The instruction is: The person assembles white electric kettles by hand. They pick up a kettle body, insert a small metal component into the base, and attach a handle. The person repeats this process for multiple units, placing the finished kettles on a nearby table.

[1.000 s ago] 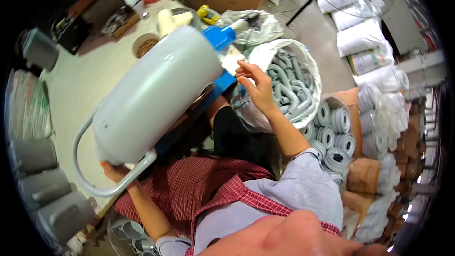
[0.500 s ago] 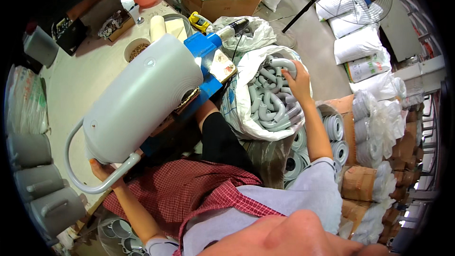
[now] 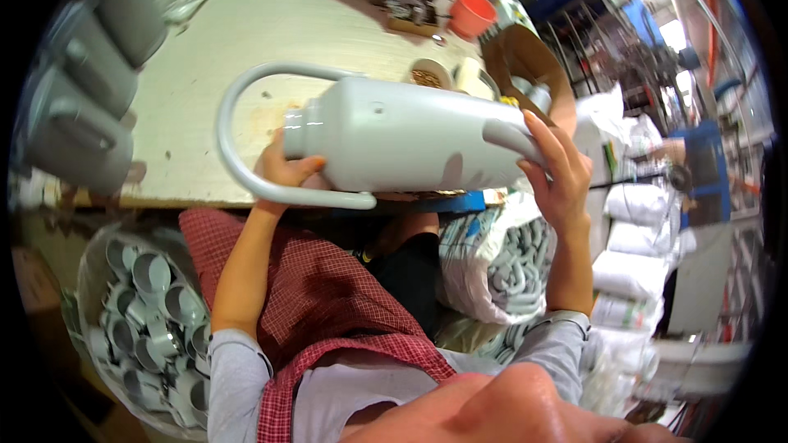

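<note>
A light-grey plastic thermos jug body point(image 3: 427, 135) lies on its side before me, its narrow neck to the left. My left hand point(image 3: 283, 171) is closed around the neck. A large curved carrying handle point(image 3: 232, 135) arches around that end and passes over my left wrist. My right hand point(image 3: 565, 168) grips a small grey curved handle point(image 3: 510, 139) and holds it against the jug's side near the wide end. Its fingers lie along the piece's outer end, which they partly hide.
Grey jugs point(image 3: 86, 127) stand at the table's point(image 3: 209, 57) left side. A bag of grey cup-shaped parts point(image 3: 152, 328) sits below left. The white sack point(image 3: 472, 271) of curved handles is at lower right. A bowl of small brass-coloured parts point(image 3: 427, 76) and a red bowl point(image 3: 472, 14) stand behind.
My right hand has come up from the sack with a curved handle and brought it to the jug. The jug has turned level, and my view has swung left.
</note>
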The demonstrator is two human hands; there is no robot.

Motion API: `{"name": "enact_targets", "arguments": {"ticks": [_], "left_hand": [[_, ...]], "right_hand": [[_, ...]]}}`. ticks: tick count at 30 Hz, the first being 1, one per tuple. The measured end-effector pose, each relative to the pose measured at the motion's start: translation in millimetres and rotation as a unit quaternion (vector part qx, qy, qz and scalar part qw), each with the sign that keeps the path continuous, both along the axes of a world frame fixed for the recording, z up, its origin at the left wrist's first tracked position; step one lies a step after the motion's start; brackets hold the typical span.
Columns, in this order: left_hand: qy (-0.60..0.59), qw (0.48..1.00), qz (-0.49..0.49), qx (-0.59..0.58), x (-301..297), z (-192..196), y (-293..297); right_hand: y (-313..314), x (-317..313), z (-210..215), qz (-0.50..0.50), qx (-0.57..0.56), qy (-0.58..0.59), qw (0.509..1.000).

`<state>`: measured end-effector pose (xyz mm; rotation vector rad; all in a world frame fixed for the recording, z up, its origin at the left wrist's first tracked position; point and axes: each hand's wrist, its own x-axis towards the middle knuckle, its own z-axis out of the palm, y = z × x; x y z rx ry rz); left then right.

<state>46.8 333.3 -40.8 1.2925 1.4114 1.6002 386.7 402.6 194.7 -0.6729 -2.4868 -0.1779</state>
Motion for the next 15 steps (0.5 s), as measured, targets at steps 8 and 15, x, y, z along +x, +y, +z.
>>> {"name": "enact_targets", "arguments": {"ticks": [8, 15], "left_hand": [[0.083, 0.992, 0.000, 0.091, 1.0, 26.1, 0.6], [0.155, 0.982, 0.027, 0.100, 0.2, 18.9, 4.5]], "right_hand": [[22.8, -117.2, 5.1, 0.076, -0.070, -0.107, 0.989], [29.0, -127.0, 0.0, 0.073, -0.083, -0.134, 0.985]]}}
